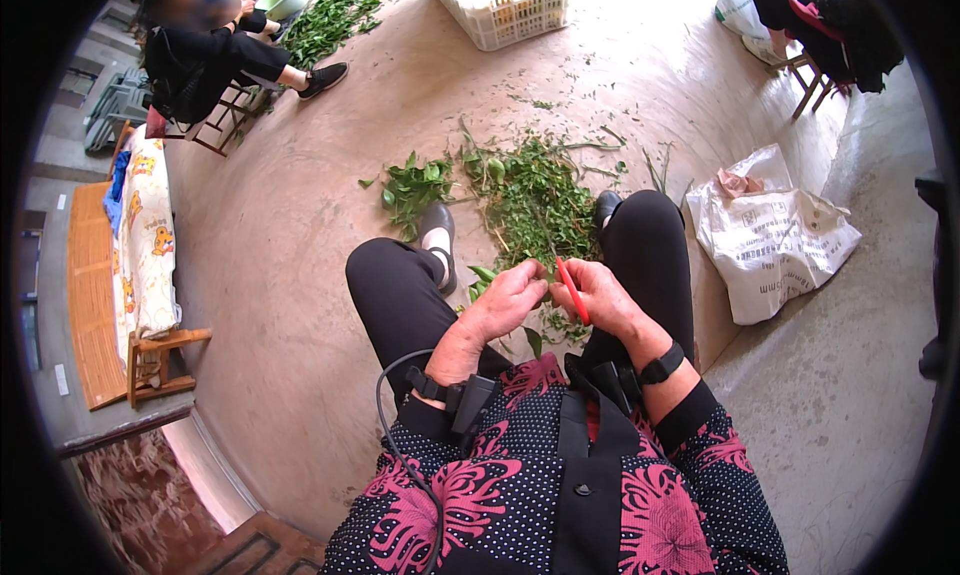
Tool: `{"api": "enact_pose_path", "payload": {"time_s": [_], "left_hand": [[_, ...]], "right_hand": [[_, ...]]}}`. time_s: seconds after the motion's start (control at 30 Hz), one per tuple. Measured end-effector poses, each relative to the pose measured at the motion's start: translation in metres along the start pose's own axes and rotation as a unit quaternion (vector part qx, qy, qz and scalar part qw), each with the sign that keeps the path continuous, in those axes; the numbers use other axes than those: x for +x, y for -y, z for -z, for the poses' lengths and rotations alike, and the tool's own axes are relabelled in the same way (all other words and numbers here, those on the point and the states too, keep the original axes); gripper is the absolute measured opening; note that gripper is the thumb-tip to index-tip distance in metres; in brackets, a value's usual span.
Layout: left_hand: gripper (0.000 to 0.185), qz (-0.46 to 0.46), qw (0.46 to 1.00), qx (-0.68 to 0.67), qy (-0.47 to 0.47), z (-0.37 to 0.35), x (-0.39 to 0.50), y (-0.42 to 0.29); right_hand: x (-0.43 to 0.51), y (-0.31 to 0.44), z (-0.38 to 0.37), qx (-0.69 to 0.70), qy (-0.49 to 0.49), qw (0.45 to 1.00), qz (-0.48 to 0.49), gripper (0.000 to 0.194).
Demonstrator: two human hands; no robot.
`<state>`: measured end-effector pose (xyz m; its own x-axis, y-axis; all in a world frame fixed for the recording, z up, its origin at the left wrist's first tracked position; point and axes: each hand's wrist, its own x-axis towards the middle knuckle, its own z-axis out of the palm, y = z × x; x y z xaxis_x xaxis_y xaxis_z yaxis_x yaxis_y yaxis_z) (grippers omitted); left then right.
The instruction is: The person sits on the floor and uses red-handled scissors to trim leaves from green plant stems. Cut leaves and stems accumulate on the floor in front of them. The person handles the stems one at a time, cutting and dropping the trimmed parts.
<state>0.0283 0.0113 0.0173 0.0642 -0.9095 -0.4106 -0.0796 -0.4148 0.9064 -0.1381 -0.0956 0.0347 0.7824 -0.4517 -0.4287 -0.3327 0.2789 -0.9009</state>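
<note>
Both of my hands meet over my lap, between my knees. My left hand (pixel 504 302) is closed on a leafy green sprig (pixel 533 342), whose leaves stick out around the fingers. In my right hand (pixel 606 296) is a red-handled cutting tool (pixel 572 291); a thin dark blade seems to point away from me, its exact kind unclear. The fingertips of the two hands nearly touch. On the floor between my feet lies a heap of cut green stems and leaves (pixel 536 192). A smaller bunch of broad leaves (pixel 414 188) rests left of it.
A white woven sack (pixel 772 245) bearing print lies by my right knee. Ahead stands a white plastic crate (pixel 517 12) with orange-yellow items. One seated person (pixel 202 72) is at upper left near more leaves (pixel 330 23); another (pixel 832 34) sits at upper right. A wooden bench (pixel 94 290) stands left.
</note>
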Motion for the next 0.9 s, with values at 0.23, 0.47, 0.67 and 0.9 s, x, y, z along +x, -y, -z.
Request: {"api": "enact_pose_path", "payload": {"time_s": [0.23, 0.47, 0.67, 0.9], "left_hand": [[0.026, 0.011, 1.000, -0.013, -0.001, -0.002, 0.002, -0.004], [0.028, -0.003, 0.998, -0.068, -0.002, 0.002, -0.003, -0.018], [0.022, -0.006, 0.991, -0.132, -0.008, 0.008, -0.006, -0.021], [0.024, -0.041, 0.987, -0.146, -0.061, 0.005, -0.004, -0.014]], "right_hand": [[0.000, 0.000, 0.002, -0.019, -0.029, 0.999, -0.007, 0.017], [-0.001, 0.004, 0.002, 0.067, -0.032, 0.997, -0.022, 0.010], [-0.003, 0.010, 0.005, 0.130, -0.045, 0.990, 0.027, 0.011], [-0.004, 0.015, 0.005, 0.144, -0.030, 0.989, 0.013, 0.014]]}}
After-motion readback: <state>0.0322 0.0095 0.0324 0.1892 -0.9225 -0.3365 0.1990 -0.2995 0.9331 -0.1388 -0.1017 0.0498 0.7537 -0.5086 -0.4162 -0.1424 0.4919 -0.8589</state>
